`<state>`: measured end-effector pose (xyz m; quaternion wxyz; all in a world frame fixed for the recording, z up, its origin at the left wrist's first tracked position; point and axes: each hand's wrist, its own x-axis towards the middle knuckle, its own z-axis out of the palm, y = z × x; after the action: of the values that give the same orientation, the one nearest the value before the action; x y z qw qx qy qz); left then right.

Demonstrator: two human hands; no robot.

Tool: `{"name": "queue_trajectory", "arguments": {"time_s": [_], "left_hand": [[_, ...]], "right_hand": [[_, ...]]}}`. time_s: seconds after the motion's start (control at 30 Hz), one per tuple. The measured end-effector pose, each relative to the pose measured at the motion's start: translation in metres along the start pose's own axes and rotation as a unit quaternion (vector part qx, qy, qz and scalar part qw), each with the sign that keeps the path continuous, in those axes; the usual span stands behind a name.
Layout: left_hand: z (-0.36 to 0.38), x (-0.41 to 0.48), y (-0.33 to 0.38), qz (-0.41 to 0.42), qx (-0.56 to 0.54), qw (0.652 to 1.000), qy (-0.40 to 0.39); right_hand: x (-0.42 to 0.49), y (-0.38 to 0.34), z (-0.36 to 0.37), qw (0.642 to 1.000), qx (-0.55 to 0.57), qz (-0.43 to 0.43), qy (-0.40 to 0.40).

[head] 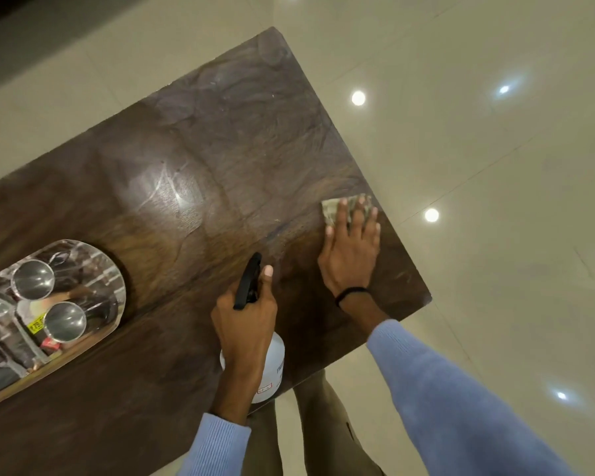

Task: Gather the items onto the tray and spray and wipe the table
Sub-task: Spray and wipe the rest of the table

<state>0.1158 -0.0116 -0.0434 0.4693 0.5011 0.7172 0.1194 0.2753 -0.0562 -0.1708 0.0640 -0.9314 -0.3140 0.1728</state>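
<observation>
**Two hands cleaning a dark wooden table, seen from above**

The left hand (244, 324) is curled around the neck of a white plastic spray bottle with a black trigger head (278, 355). Its thumb lies up beside the trigger, and the nozzle points out across the tabletop. The right hand (352, 255) lies flat with its fingers straight and spread, pressing down on a small pale, patterned cloth (329, 209) near the table's right edge. A thin black band (351, 292) circles that wrist, and both arms wear light blue knit sleeves (461, 407).

The dark brown wood-grain table (220, 149) shows faint smeared streaks under a reflected light. Well to the left, an oval, mirror-bright metal tray (121, 293) rests on the table, holding two shiny steel cups (32, 279) and other small items too unclear to name. Glossy beige floor tiles (495, 166) surround the table.
</observation>
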Motion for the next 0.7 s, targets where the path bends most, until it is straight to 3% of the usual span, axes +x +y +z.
{"name": "queue_trajectory", "arguments": {"time_s": [0.1,0.17,0.23,0.33,0.5,0.57,0.7], "left_hand": [[-0.001,0.002,-0.001,0.005,0.01,1.0,0.0],[-0.004,0.005,-0.001,-0.002,0.009,1.0,-0.004],[-0.005,0.008,-0.002,-0.012,0.004,1.0,-0.015],[-0.005,0.014,-0.003,-0.01,-0.002,1.0,-0.027],[-0.004,0.026,-0.003,0.014,-0.006,0.999,-0.035],[-0.005,0.032,-0.004,0.015,-0.009,0.999,-0.029],[-0.012,0.041,-0.001,0.026,0.007,0.999,-0.025]], "right_hand": [[-0.02,-0.032,0.015,0.982,-0.03,-0.183,-0.044],[-0.05,-0.017,0.015,0.959,-0.041,-0.267,-0.084],[-0.067,0.013,0.012,0.963,-0.033,-0.253,-0.083],[-0.058,0.048,-0.002,0.986,-0.045,-0.15,-0.057],[0.015,0.0,-0.001,0.999,-0.021,0.004,0.025],[0.027,-0.037,0.008,0.999,-0.016,-0.03,0.02],[-0.016,-0.048,0.017,0.963,-0.054,-0.261,-0.044]]}}
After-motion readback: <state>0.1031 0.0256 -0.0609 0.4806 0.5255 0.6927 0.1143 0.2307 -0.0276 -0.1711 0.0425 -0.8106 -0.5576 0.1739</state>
